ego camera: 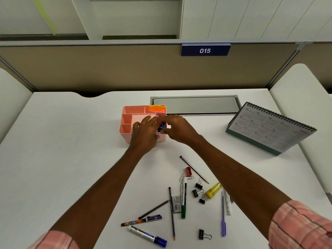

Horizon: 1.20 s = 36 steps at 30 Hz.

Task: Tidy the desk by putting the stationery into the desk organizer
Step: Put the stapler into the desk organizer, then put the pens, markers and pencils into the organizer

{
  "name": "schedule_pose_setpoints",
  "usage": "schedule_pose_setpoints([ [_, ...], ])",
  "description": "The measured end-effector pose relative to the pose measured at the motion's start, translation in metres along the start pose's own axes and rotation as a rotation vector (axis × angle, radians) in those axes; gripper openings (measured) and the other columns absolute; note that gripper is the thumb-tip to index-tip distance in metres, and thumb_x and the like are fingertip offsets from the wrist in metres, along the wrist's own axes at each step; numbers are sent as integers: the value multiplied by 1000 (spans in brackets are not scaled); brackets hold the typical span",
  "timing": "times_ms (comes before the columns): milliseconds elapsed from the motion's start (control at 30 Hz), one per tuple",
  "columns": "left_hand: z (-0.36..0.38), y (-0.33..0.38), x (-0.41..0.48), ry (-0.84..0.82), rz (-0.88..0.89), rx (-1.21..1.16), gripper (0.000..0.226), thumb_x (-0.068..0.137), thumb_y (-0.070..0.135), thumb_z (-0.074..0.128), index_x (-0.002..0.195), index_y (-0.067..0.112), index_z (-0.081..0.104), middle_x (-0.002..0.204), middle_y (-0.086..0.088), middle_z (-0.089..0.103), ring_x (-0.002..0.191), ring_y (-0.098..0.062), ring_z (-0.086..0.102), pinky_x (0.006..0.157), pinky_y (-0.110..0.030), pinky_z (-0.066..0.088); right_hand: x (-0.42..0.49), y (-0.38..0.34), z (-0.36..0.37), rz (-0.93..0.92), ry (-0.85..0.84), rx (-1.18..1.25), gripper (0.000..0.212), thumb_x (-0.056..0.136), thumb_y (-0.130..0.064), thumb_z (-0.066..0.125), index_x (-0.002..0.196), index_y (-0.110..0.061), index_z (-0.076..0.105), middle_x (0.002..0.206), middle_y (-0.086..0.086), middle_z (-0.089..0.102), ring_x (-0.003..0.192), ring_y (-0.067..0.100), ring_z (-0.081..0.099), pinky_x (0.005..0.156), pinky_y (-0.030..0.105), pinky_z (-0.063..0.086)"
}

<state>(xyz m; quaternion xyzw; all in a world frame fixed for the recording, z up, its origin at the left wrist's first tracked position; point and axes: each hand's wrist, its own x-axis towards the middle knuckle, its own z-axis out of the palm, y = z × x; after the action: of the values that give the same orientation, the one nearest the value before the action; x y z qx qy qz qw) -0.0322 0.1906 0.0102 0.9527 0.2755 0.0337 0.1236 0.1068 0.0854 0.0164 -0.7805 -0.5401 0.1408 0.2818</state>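
The right hand [177, 127] pinches a small blue item [162, 127] in its fingertips, right against the thumb of the left hand [145, 131], over the near right corner of the organizer [125, 133]. What the item is I cannot tell, as it is too small and half covered. The left hand lies with fingers spread and straight over the middle cells, and seems to hold nothing. The likeliest slip from here is that the item is released onto a divider or the front rim instead of into a cell and tips out onto the desk [71, 141] below the wrists. The left fingers also cover the openings and may block the drop, and a nudge from either hand could slide the light organizer away. As for contents, the cell just beyond the right fingertips holds orange and yellow sticky notes [156, 108]. The cells left of and beyond the left hand show only pink floor, and those under the hands are hidden. Pens [183, 200], clips [198, 185] and a sharpener [188, 171] lie loose back between the forearms.
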Motion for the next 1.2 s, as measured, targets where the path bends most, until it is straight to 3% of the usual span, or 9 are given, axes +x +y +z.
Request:
schedule_pose_setpoints([
  [133, 3, -2, 2, -14, -6, 2, 65, 94, 24, 73, 154, 27, 48, 166, 2, 39, 156, -29, 29, 123, -56, 24, -2, -1, -3, -19, -15, -39, 41, 88, -16, 80, 126, -17, 67, 126, 5, 72, 114, 27, 64, 93, 27, 45],
  [233, 5, -1, 1, -8, -24, -31, 69, 93, 27, 74, 156, 27, 45, 165, 0, 40, 155, -29, 30, 124, -55, 24, -6, 1, -3, 0, -7, -51, 47, 89, -20, 79, 133, -19, 64, 135, 4, 68, 123, 29, 61, 102, 36, 50],
  [400, 12, 13, -10, 76, -69, -152, 76, 91, 28, 78, 158, 22, 42, 164, -2, 42, 153, -29, 36, 121, -54, 32, -28, 13, -4, 53, 42, -49, 51, 93, -27, 75, 141, -17, 59, 145, 5, 60, 132, 27, 55, 100, 44, 56],
  [567, 23, 33, -41, 183, -8, -295, 69, 92, 28, 77, 154, 19, 49, 163, -3, 44, 152, -27, 38, 120, -51, 34, -72, 35, -7, 92, 42, -25, 43, 91, -30, 77, 131, -17, 66, 139, 2, 63, 122, 22, 61, 95, 41, 56],
  [767, 55, 60, -104, 138, 38, -396, 56, 97, 24, 71, 151, 24, 54, 161, 0, 46, 153, -23, 36, 121, -47, 30, -171, 31, 11, 192, -18, 27, 40, 90, -34, 75, 127, -26, 65, 124, -6, 64, 108, 8, 58, 89, 29, 53],
  [933, 83, 72, -153, 82, 51, -421, 45, 93, 22, 71, 138, 26, 66, 143, 1, 63, 138, -21, 53, 114, -38, 36, -257, 20, 34, 305, -80, 41, 39, 85, -33, 79, 122, -27, 66, 118, -11, 60, 105, 10, 59, 86, 25, 51],
  [1033, 93, 73, -170, 61, 64, -430, 43, 86, 18, 73, 129, 25, 71, 129, 4, 70, 122, -19, 63, 102, -43, 52, -287, 1, 49, 331, -126, 15, 40, 89, -33, 75, 127, -28, 63, 125, -10, 58, 110, 11, 58, 89, 29, 54],
  [1200, 100, 81, -182, 4, 20, -459, 39, 90, 12, 63, 127, 22, 73, 124, 1, 73, 117, -20, 68, 102, -39, 55, -294, -26, 78, 358, -187, -77, 52, 94, -44, 67, 141, -31, 51, 124, -5, 55, 109, 14, 55, 80, 28, 53],
])
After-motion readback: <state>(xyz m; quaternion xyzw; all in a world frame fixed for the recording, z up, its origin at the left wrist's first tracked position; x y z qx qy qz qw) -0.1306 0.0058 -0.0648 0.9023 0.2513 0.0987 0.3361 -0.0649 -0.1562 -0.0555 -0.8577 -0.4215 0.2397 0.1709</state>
